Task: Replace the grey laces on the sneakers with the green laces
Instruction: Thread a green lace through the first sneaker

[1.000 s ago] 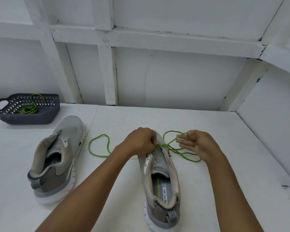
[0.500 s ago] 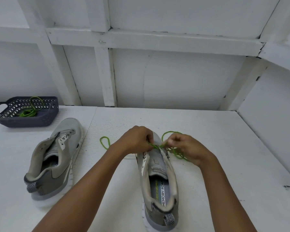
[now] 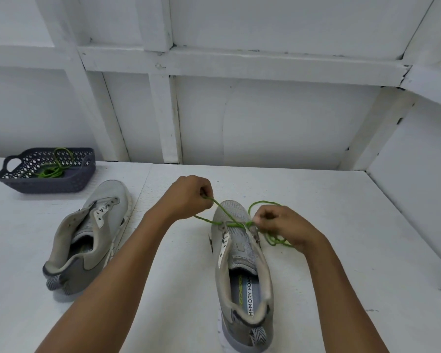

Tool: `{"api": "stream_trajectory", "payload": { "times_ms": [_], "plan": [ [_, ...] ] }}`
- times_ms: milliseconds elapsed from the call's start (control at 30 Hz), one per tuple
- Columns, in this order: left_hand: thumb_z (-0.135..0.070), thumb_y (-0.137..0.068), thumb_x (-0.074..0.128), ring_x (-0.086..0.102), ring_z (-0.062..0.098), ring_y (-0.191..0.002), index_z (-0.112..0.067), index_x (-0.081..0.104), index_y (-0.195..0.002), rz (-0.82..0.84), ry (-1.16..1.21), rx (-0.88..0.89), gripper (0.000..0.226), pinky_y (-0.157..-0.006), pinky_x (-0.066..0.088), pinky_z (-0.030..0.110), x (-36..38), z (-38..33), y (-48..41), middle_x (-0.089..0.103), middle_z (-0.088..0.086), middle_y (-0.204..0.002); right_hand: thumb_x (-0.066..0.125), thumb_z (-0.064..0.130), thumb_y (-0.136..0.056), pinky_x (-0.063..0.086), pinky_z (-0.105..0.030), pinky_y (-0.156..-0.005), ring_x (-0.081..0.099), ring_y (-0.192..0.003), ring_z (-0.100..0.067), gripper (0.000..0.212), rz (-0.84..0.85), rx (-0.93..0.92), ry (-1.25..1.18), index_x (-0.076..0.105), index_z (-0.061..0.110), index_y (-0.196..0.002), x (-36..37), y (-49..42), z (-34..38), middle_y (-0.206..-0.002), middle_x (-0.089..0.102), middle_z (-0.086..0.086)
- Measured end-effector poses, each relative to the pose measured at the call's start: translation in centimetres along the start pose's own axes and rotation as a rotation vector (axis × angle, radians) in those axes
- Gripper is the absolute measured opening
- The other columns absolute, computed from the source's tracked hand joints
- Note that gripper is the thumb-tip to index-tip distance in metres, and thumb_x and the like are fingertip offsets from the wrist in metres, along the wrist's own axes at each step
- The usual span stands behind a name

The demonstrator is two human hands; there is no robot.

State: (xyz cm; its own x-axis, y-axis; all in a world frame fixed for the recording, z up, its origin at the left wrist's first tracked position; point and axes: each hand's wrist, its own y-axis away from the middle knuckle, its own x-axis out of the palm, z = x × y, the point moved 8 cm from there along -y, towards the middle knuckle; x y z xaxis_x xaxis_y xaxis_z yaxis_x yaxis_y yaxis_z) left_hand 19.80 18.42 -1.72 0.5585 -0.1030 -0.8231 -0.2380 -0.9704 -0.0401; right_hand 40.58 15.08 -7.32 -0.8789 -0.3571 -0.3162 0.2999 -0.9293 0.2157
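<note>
The left hand is curled into a fist round one end of the green lace, held raised above the toe of the shoe. The right hand pinches the lace at the shoe's right front eyelet. The lace crosses the front eyelets, and its loose length loops on the table beside the right hand. A second shoe stands to the left, near a dark basket holding a spare lace.
</note>
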Motion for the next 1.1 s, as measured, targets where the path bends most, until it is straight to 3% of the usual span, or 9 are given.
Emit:
{"api": "stream_trajectory", "payload": {
  "times_ms": [67, 167, 300, 500, 600, 667, 800, 933, 1100],
  "plan": [
    [-0.013, -0.083, 0.069, 0.064, 0.012, -0.076, -0.020, 0.070, -0.081, -0.016, -0.005, -0.005, 0.007, -0.064, 0.052, 0.026, -0.3, 0.1, 0.1, 0.069, -0.007, -0.080, 0.051, 0.007, -0.098, 0.056, -0.038, -0.083, 0.069, -0.085, -0.027, 0.021, -0.092, 0.008, -0.436, 0.057, 0.007, -0.078, -0.9, -0.2, -0.2, -0.085, 0.071, -0.017],
    [-0.013, -0.084, 0.070, 0.063, 0.012, -0.072, -0.020, 0.069, -0.081, -0.022, 0.001, -0.022, 0.008, -0.059, 0.047, 0.022, -0.5, 0.6, 0.2, 0.068, -0.005, -0.079, 0.044, 0.010, -0.101, 0.058, -0.038, -0.067, 0.063, -0.059, -0.025, 0.027, -0.230, 0.057, -0.856, 0.046, 0.011, -0.075, -2.5, -0.1, -1.1, -0.060, 0.059, -0.010],
    [-0.021, -0.088, 0.070, 0.062, 0.014, -0.075, -0.020, 0.067, -0.084, -0.028, -0.047, -0.020, 0.005, -0.061, 0.045, 0.023, 0.3, 0.6, 0.2, 0.066, -0.007, -0.078, 0.063, 0.021, -0.095, 0.044, -0.029, -0.051, 0.035, -0.045, -0.012, 0.021, -0.311, 0.085, -0.439, 0.050, 0.012, -0.081, -3.3, 0.4, -2.2, -0.057, 0.038, 0.000],
    [-0.028, -0.094, 0.066, 0.068, 0.016, -0.078, -0.012, 0.059, -0.090, -0.118, 0.342, -0.096, 0.017, -0.074, 0.052, 0.035, 0.0, 0.6, 0.2, 0.071, -0.001, -0.079, 0.072, 0.017, -0.087, 0.041, -0.025, -0.059, 0.050, -0.060, -0.009, 0.012, 0.029, 0.056, 0.208, 0.071, 0.008, -0.080, -0.5, 0.8, -1.5, -0.069, 0.062, 0.001],
    [-0.018, -0.092, 0.068, 0.071, 0.024, -0.072, -0.008, 0.055, -0.088, -0.031, 0.730, -0.145, 0.017, -0.084, 0.059, 0.047, 1.1, 0.7, 0.4, 0.071, 0.006, -0.068, 0.060, 0.011, -0.095, 0.051, -0.030, -0.072, 0.061, -0.075, -0.017, 0.015, -0.095, 0.023, -0.077, 0.063, 0.006, -0.082, -1.3, 0.5, -1.2, -0.081, 0.066, -0.010],
    [-0.011, -0.089, 0.071, 0.070, 0.023, -0.070, -0.006, 0.058, -0.087, 0.058, 0.725, -0.120, 0.014, -0.085, 0.059, 0.048, 2.1, 0.6, 0.6, 0.068, 0.004, -0.066, 0.049, 0.007, -0.100, 0.056, -0.038, -0.080, 0.069, -0.079, -0.026, 0.020, -0.157, 0.060, -0.465, 0.056, 0.005, -0.082, -1.7, 0.4, -1.7, -0.088, 0.072, -0.018],
    [-0.007, -0.083, 0.077, 0.064, 0.016, -0.070, -0.009, 0.066, -0.082, 0.197, 0.562, -0.089, 0.011, -0.081, 0.056, 0.039, 4.0, 0.7, 0.7, 0.067, -0.001, -0.065, 0.044, 0.012, -0.102, 0.058, -0.036, -0.060, 0.055, -0.050, -0.020, 0.026, -0.331, 0.119, -0.931, 0.047, 0.011, -0.076, -3.6, 0.9, -3.2, -0.056, 0.054, -0.007],
    [-0.008, -0.081, 0.078, 0.066, 0.015, -0.075, -0.011, 0.071, -0.082, 0.170, 0.493, -0.061, 0.008, -0.076, 0.053, 0.029, 4.2, 0.0, 0.2, 0.073, 0.005, -0.077, 0.061, 0.021, -0.096, 0.037, -0.025, -0.045, 0.030, -0.045, -0.010, 0.025, -0.364, 0.120, -0.556, 0.047, 0.013, -0.077, -4.8, 1.6, -3.2, -0.054, 0.034, 0.003],
    [-0.006, -0.085, 0.074, 0.066, 0.010, -0.075, -0.012, 0.074, -0.087, 0.178, 0.526, -0.005, 0.006, -0.079, 0.056, 0.029, 4.6, -1.6, -0.4, 0.070, -0.002, -0.075, 0.074, 0.018, -0.085, 0.032, -0.019, -0.049, 0.040, -0.047, -0.001, 0.014, 0.023, 0.067, 0.145, 0.070, 0.005, -0.085, -1.1, 1.7, -1.6, -0.054, 0.053, 0.014]
  ]
}}
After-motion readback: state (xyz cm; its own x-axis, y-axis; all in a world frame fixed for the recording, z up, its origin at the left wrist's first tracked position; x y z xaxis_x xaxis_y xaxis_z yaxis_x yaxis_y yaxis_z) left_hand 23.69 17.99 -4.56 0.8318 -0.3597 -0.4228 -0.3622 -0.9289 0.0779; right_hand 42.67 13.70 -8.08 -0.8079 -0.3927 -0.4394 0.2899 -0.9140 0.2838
